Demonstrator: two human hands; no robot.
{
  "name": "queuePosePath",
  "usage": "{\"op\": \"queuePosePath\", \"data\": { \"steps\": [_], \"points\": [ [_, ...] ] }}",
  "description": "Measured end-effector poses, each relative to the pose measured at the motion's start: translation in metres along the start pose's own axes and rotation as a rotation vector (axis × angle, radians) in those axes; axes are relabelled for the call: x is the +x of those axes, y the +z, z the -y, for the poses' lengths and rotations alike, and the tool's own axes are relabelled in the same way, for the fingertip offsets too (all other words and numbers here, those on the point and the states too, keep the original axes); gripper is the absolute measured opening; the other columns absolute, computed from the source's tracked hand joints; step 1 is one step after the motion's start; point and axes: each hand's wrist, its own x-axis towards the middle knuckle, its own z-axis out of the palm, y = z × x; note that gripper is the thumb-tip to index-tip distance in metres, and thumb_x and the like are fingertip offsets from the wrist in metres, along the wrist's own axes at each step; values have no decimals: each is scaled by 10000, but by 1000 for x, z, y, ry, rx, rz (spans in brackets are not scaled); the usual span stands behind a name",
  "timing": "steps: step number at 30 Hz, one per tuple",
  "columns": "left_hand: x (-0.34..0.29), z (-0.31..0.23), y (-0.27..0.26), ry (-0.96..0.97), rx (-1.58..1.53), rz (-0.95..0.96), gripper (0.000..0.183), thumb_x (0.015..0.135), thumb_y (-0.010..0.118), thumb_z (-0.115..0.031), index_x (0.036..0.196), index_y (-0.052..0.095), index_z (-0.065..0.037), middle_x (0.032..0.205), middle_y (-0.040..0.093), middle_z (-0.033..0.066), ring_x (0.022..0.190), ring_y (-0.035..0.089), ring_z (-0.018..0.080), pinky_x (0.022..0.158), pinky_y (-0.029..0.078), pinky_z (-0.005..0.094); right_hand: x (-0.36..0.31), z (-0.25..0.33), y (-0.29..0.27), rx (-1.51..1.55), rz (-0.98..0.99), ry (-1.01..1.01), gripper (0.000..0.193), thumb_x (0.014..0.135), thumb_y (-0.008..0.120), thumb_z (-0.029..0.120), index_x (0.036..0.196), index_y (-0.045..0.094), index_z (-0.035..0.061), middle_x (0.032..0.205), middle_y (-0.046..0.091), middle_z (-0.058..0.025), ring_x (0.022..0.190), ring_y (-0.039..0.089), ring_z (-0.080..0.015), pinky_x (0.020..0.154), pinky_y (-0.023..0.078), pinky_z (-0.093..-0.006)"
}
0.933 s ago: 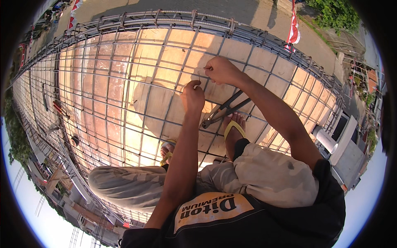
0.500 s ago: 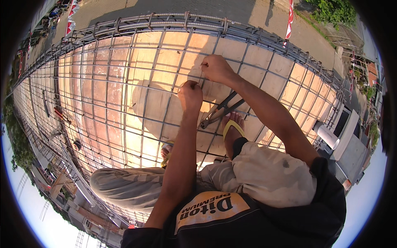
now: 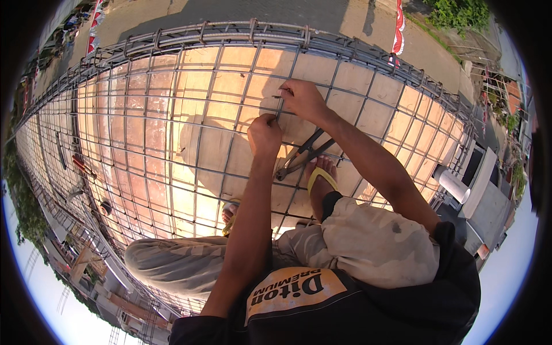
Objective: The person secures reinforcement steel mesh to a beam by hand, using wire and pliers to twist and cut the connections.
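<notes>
A grid of thin steel reinforcing bars [image 3: 224, 129] lies over plywood boards [image 3: 221, 172]. My left hand [image 3: 265, 137] is closed in a pinch at a bar, thumb and forefinger together. Just above it and to the right, my right hand [image 3: 303, 100] is also closed, fingertips pinched at the same bar near a crossing. Whatever is between the fingers of either hand is too small to make out. Below my right wrist, long-handled pincers [image 3: 300, 157] rest on the mesh by my right foot, their jaws toward me.
My sandalled right foot [image 3: 323, 172] and left foot [image 3: 229, 213] are among the bars. A thicker bundle of bars with stirrups [image 3: 230, 27] edges the far side. A red-handled tool [image 3: 84, 166] lies at the left. A white pipe [image 3: 452, 184] stands at the right.
The view has shifted slightly. My hands stay at nearly the same place on the mesh, both still pinched; the right one is turned a little. The pincers have not moved on the bars.
</notes>
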Motion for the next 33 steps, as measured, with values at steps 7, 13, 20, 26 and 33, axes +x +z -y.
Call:
{"op": "queuePosePath", "data": {
  "steps": [7, 13, 20, 26, 33],
  "points": [
    [-49, -16, -16, -447, -521, 126, 218, 896, 568, -71, 1065, 641, 46, 805, 678, 134, 539, 647, 226, 445, 480, 343, 7, 4, -17, -57, 63, -119, 237, 932, 627, 170, 1037, 715, -24, 774, 717, -141, 694, 710, -208, 655, 535, -352],
    [-104, -44, 30, -685, -1410, 48, 111, 939, 500, 4, 1046, 502, -25, 811, 558, 79, 437, 503, 149, 361, 370, 281, -1, 26, -25, -54, 219, -77, 279, 908, 669, 205, 1068, 722, -18, 820, 735, -128, 716, 707, -226, 681, 541, -342],
    [-89, -61, 58, -884, -1745, -61, 80, 972, 449, -47, 1045, 479, -62, 744, 549, 87, 429, 451, 171, 354, 356, 331, -16, 15, -33, -225, 388, 21, 243, 852, 664, 233, 969, 757, 42, 917, 743, -155, 860, 714, -326, 783, 552, -420],
    [-94, -58, 62, -881, -1810, -33, 65, 988, 441, -73, 1038, 482, -63, 779, 565, 86, 521, 508, 185, 440, 402, 321, -30, 16, -29, -424, 538, 89, 217, 838, 659, 224, 915, 763, 50, 879, 738, -157, 834, 711, -345, 760, 560, -444],
    [-93, -42, 80, -862, -1903, 34, 90, 996, 472, -89, 1083, 476, -69, 778, 617, 123, 498, 578, 237, 400, 408, 352, -52, 13, -4, -567, 361, -77, 203, 824, 636, 202, 807, 730, 22, 824, 717, -189, 805, 709, -374, 743, 567, -490]
  ]
}}
